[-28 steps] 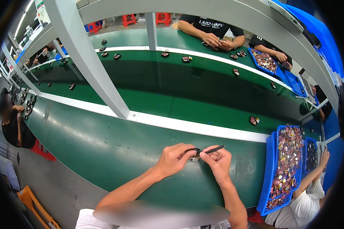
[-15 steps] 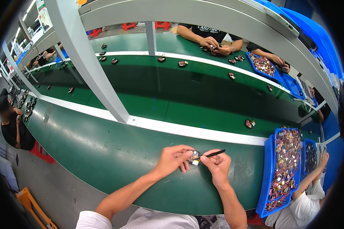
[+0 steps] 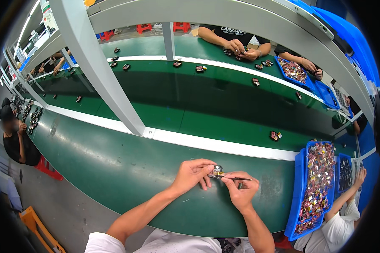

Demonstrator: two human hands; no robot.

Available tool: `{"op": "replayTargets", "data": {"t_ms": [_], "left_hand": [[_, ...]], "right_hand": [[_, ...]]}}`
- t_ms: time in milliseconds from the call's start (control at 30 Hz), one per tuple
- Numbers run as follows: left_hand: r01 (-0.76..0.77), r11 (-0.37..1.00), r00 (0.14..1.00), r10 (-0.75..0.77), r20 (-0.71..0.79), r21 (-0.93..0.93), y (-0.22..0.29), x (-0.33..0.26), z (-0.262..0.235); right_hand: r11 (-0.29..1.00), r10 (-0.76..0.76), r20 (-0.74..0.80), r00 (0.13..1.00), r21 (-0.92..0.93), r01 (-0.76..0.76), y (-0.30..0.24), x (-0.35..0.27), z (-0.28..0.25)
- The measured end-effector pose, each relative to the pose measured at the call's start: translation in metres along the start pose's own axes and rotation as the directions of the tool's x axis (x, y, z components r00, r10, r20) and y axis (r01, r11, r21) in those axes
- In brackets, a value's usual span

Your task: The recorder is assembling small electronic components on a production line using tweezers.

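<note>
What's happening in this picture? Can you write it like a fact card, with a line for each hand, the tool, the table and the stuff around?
Left grip: the person's left hand pinches a small dark part
Right grip: the person's right hand holds a thin black tool
Tool tip: at the small dark part; too small to tell if they touch
Table: green worktop under both hands
Right side: blue tray full of little reddish, mixed-colour pieces
Across: a co-worker's hands over another green surface
</note>
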State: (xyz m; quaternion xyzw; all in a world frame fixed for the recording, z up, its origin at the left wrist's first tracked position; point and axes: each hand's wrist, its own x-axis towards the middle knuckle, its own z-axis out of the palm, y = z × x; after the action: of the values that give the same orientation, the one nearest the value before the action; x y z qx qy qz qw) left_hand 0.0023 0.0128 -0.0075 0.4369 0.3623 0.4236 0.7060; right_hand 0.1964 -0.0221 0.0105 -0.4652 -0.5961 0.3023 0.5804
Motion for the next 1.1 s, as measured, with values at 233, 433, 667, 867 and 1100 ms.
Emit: {"op": "replayTargets", "data": {"t_ms": [233,433,667,867,1100], "left_hand": [[-0.024,1.0,1.0,0.024,-0.002,0.013,0.0004,0.0005,0.0003],[-0.031,1.0,0.999,0.031,-0.012,-0.005,0.0004,-0.0002,0.0004],[-0.03,0.999,0.999,0.03,-0.019,0.011,0.0038,-0.0029,0.0036],[-0.025,0.999,0.999,0.025,-0.021,0.027,0.0045,-0.0037,0.004],[-0.057,0.997,0.995,0.06,-0.08,0.048,-0.0016,-0.0012,0.0015]], "right_hand": [[1.0,0.0,0.014,1.0,-0.01,0.0,0.002,0.0002,-0.0003],[0.999,-0.041,0.024,0.999,-0.015,0.041,0.0028,0.0001,0.0005],[0.993,0.099,0.033,0.995,0.062,-0.101,0.0053,0.0001,-0.0037],[0.999,0.038,0.098,0.994,0.004,-0.039,0.0056,0.0028,-0.0065],[0.999,-0.027,0.047,0.999,-0.026,0.028,0.0009,0.003,-0.0019]]}}
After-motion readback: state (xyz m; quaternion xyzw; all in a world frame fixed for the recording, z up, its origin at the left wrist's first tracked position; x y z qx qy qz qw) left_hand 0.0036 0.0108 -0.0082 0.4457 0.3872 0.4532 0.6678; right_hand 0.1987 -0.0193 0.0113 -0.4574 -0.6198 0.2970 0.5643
